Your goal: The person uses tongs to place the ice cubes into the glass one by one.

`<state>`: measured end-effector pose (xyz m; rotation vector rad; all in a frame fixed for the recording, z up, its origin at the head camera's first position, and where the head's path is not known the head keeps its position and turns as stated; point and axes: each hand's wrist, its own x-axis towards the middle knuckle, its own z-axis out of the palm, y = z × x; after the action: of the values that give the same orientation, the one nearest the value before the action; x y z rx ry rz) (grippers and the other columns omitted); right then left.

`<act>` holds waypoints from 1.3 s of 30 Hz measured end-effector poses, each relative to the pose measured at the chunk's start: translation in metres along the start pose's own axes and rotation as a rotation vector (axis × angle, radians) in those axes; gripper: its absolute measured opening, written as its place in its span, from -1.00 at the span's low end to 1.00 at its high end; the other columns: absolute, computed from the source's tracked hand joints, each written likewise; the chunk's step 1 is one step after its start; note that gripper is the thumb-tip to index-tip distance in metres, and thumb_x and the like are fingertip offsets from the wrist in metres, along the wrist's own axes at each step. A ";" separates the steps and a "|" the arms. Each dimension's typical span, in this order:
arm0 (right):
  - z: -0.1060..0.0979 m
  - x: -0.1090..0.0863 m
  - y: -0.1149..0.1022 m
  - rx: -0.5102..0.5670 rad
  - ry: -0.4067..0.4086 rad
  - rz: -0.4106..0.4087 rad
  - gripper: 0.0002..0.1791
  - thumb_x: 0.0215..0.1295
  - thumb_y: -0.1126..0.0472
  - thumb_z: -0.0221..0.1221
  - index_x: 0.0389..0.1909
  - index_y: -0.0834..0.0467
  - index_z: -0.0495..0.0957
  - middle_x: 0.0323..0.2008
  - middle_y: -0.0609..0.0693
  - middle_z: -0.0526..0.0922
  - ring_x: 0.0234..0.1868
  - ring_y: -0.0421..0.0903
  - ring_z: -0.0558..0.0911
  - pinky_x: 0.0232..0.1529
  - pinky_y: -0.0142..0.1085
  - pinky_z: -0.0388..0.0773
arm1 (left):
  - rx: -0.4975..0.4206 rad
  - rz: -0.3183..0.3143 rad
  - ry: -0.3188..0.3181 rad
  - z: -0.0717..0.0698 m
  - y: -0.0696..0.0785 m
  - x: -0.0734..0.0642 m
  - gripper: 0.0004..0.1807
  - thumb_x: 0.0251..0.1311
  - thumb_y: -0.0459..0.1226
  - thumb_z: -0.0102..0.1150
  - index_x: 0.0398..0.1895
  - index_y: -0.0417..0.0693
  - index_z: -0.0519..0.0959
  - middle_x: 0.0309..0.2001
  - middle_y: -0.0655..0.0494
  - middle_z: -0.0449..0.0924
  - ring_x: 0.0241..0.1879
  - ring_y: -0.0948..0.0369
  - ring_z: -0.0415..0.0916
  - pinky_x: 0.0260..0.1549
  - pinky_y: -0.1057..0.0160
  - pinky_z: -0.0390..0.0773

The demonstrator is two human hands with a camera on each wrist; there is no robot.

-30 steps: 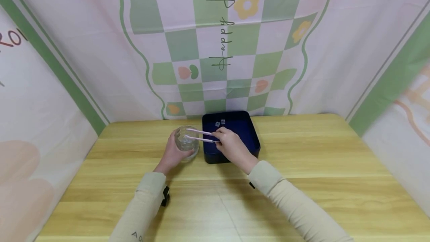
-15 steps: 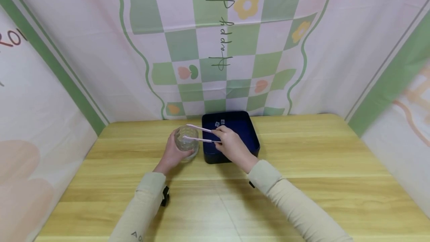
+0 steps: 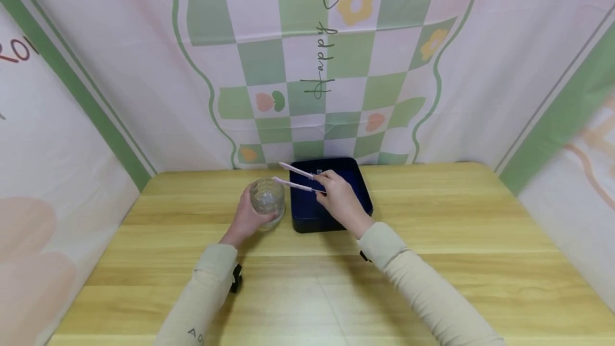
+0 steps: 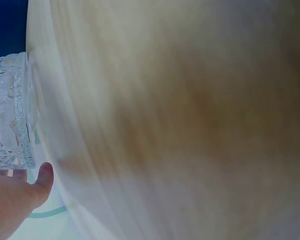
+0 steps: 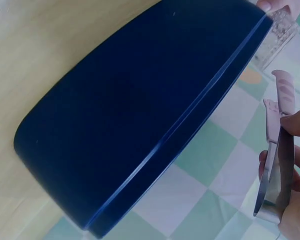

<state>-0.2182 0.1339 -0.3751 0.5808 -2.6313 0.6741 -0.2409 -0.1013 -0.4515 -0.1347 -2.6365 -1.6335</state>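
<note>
In the head view, a patterned clear glass (image 3: pixel 267 196) stands on the table, held round its side by my left hand (image 3: pixel 250 218). A pale, faint patch shows inside the glass; I cannot tell what it is. My right hand (image 3: pixel 340 199) grips a pair of metal tongs (image 5: pixel 274 185) with pinkish tips. The tips stand apart, with nothing seen between them, over the left side of a dark blue tray (image 3: pixel 355 191). Inside the tray a small pale cube (image 3: pixel 319 171) shows, partly hidden behind the tongs and hand. The left wrist view shows the glass (image 4: pixel 7 112) beside the thumb.
The tray sits just right of the glass at the back of the wooden table (image 3: pixel 432 260). A patterned curtain (image 3: pixel 307 68) hangs right behind the table's far edge. Dark straps with small devices (image 3: pixel 236 277) are on the wrists.
My right hand has moved back and to the right, carrying the tongs from above the glass to over the tray's left side. The tong tips have spread apart. My left hand stays on the glass.
</note>
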 end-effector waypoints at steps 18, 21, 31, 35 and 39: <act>0.001 0.010 0.039 -0.136 0.008 0.182 -0.62 0.09 0.39 0.29 -0.03 0.41 0.58 -0.15 0.27 0.60 -0.17 0.15 0.65 -0.13 -0.10 0.64 | 0.010 0.004 -0.006 0.001 0.000 0.001 0.11 -0.22 -0.33 0.50 0.43 -0.20 0.01 0.35 -0.24 0.19 0.34 -0.14 0.21 0.34 -0.14 0.26; 0.002 0.010 0.043 -0.166 0.024 0.188 -0.66 0.06 0.40 0.30 -0.10 0.43 0.60 -0.21 0.28 0.61 -0.21 0.16 0.64 -0.16 -0.09 0.63 | 0.009 -0.005 -0.012 0.001 0.002 0.000 0.12 -0.20 -0.32 0.50 0.44 -0.18 0.00 0.36 -0.23 0.18 0.34 -0.13 0.20 0.34 -0.14 0.26; 0.004 0.007 0.046 -0.210 0.027 0.183 -0.79 0.02 0.42 0.30 -0.27 0.40 0.63 -0.34 0.26 0.60 -0.31 0.18 0.63 -0.24 -0.05 0.62 | 0.000 -0.013 -0.016 -0.001 0.002 -0.002 0.12 -0.19 -0.31 0.50 0.44 -0.16 -0.01 0.37 -0.23 0.16 0.35 -0.13 0.19 0.35 -0.15 0.24; 0.004 0.006 0.048 -0.203 0.016 0.204 -0.83 0.00 0.44 0.28 -0.33 0.40 0.62 -0.37 0.25 0.58 -0.34 0.19 0.61 -0.27 -0.03 0.60 | 0.002 -0.014 -0.016 -0.001 0.002 -0.002 0.12 -0.18 -0.31 0.49 0.44 -0.16 -0.01 0.36 -0.23 0.16 0.35 -0.13 0.19 0.35 -0.15 0.25; 0.004 0.005 0.049 -0.209 0.006 0.231 -0.89 0.00 0.45 0.27 -0.40 0.39 0.61 -0.40 0.24 0.56 -0.38 0.20 0.60 -0.33 -0.01 0.60 | 0.009 -0.015 -0.018 -0.002 0.002 -0.003 0.12 -0.17 -0.29 0.49 0.45 -0.16 -0.02 0.37 -0.23 0.16 0.35 -0.14 0.19 0.34 -0.15 0.25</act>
<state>-0.2464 0.1697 -0.3949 0.2163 -2.7435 0.4546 -0.2381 -0.1020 -0.4490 -0.1295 -2.6644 -1.6322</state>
